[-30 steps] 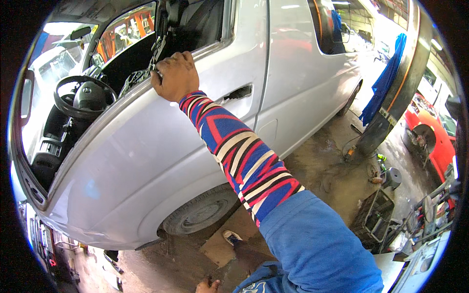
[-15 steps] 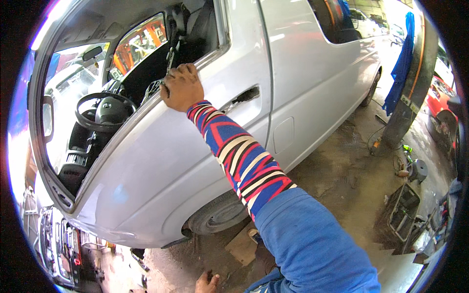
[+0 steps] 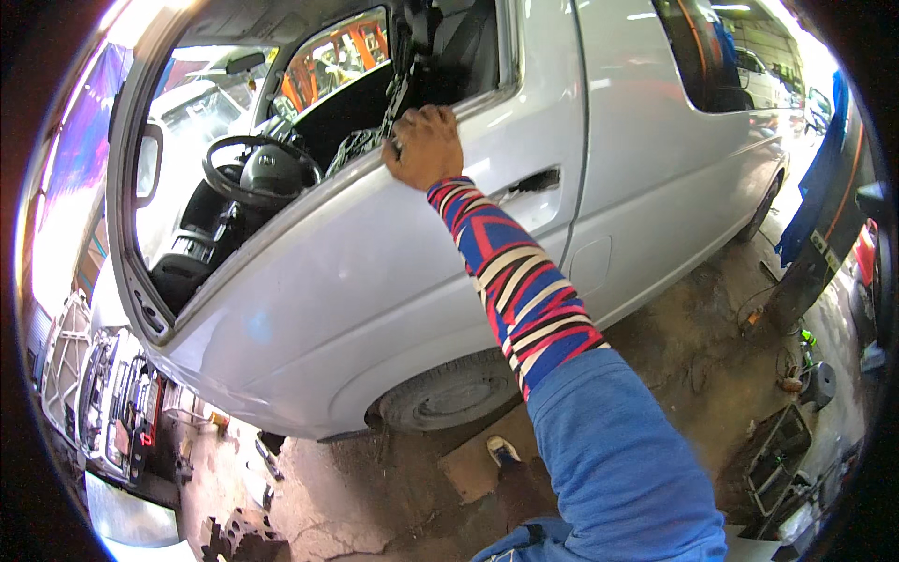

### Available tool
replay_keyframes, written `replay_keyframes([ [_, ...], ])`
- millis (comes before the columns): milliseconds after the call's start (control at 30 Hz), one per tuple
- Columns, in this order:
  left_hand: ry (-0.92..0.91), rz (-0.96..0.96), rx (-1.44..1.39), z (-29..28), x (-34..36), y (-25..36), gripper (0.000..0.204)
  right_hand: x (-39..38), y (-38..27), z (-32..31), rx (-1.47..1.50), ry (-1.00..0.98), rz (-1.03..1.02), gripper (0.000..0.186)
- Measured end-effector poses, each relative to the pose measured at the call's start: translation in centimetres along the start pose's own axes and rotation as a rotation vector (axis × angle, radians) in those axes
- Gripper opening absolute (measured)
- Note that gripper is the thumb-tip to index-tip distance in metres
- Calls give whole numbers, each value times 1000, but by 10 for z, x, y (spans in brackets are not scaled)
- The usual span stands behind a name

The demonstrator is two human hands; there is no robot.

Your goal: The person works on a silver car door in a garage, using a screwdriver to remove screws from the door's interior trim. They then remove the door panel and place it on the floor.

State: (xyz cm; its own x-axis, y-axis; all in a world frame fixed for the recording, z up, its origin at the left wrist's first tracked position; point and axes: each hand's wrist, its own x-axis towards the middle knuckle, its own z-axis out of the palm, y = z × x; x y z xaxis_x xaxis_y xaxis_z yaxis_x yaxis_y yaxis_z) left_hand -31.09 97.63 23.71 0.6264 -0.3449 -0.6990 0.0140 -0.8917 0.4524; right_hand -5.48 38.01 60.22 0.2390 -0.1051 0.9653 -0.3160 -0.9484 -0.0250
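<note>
My right hand (image 3: 426, 147) rests on the window sill (image 3: 484, 100) of a silver van door (image 3: 393, 272), its fingers curled over the edge. A small dark spot shows by the thumb; I cannot make out what it is. The striped sleeve (image 3: 524, 281) of that arm crosses in front of the door. Just right of the hand, the door-handle recess (image 3: 536, 184) looks dark and open, with no full handle showing. Through the glassless window opening I see the steering wheel (image 3: 253, 193) and dark seats. My left hand is out of view.
Below the door is the van's front wheel (image 3: 449, 391), with a shoe (image 3: 503, 450) on cardboard (image 3: 468, 468) near it. A black crate (image 3: 768, 459) and a post (image 3: 824, 234) with blue cloth stand at right. Dismantled vehicle parts (image 3: 117, 412) lie at left.
The view has shifted, so the van and my right hand sit further right in the picture. That hand keeps its place on the sill. My left hand has left the lower edge.
</note>
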Motion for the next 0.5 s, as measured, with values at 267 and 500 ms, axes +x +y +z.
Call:
replay_keyframes([
  [267, 87, -122, -152, 22, 16, -40, 53, 8, 26, -17, 54, -416, -172, 108],
  [500, 264, -459, -668, 136, 41, -195, 55, 15, 26, -15, 30, -663, -104, 95],
])
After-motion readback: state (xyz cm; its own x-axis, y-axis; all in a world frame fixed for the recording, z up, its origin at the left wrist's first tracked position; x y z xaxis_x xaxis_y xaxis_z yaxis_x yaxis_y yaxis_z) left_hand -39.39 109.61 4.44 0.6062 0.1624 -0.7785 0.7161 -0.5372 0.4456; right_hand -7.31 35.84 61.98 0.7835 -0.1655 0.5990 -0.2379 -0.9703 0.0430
